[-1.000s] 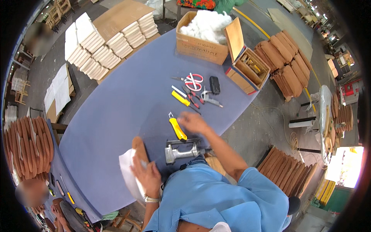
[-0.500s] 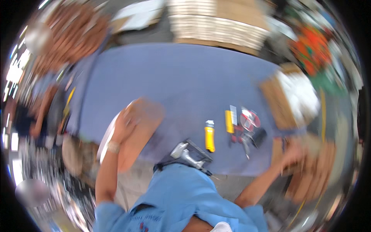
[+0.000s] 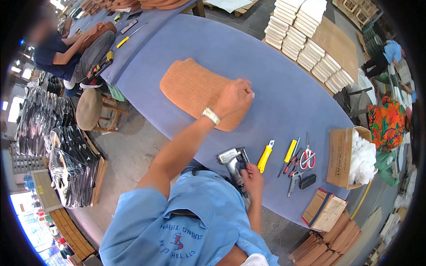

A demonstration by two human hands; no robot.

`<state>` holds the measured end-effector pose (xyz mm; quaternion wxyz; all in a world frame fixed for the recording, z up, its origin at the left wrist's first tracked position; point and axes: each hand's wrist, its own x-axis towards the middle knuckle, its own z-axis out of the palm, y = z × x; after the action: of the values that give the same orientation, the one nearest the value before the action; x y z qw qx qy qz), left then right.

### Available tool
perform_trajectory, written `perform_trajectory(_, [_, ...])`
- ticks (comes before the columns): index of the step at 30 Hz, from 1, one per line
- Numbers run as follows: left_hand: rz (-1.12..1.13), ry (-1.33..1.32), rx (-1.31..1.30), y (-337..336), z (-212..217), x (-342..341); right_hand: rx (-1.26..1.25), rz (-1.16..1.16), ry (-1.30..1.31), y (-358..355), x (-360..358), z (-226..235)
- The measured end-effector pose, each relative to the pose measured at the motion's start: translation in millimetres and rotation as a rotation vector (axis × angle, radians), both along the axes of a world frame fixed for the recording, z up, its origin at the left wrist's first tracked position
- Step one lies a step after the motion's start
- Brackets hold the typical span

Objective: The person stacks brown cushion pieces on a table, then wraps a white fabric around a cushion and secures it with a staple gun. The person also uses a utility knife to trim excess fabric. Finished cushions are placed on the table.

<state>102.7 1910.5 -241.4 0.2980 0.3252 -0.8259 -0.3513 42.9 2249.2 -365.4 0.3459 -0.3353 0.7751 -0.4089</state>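
Note:
A rust-orange fabric-covered panel (image 3: 191,86) lies flat on the blue-covered table, its far end notched. My left hand (image 3: 237,97), with a watch at the wrist, is over its right end. The fingers are curled; anything inside them is hidden. My right hand (image 3: 253,181) is closed beside the grey staple gun (image 3: 231,164) at the table's near edge, its fingertips by the gun's dark magazine. What the fingers pinch is too small to make out. Just right of the gun lies a yellow utility knife (image 3: 266,157).
Right of the knife lie a yellow-handled tool (image 3: 290,150), red-handled scissors (image 3: 307,158) and a black case (image 3: 307,181). A carton (image 3: 339,157) with white stuffing and a wooden box (image 3: 324,210) stand along the right edge. A seated co-worker (image 3: 57,53) is at far left.
The view has turned. The panel, earlier overhanging the table's left edge under my left hand, now lies fully on the table. My right hand has come from the right-hand stack to the staple gun.

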Motion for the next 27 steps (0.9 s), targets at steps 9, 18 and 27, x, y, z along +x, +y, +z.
perform_trajectory(9, [0.376, 0.322, 0.707, 91.6, -76.9, 165.3, 0.102, 0.273, 0.404, -29.2, 43.0, -17.5])
perform_trajectory(18, [0.648, 0.402, 0.962, 115.2, -46.2, 229.3, 0.067, 0.115, 0.63, -30.5, -25.9, -7.9])
perform_trajectory(27, [0.177, 0.284, 1.384, 160.4, -73.1, 188.7, -0.129, 0.383, 0.051, -81.3, 95.1, 73.6])
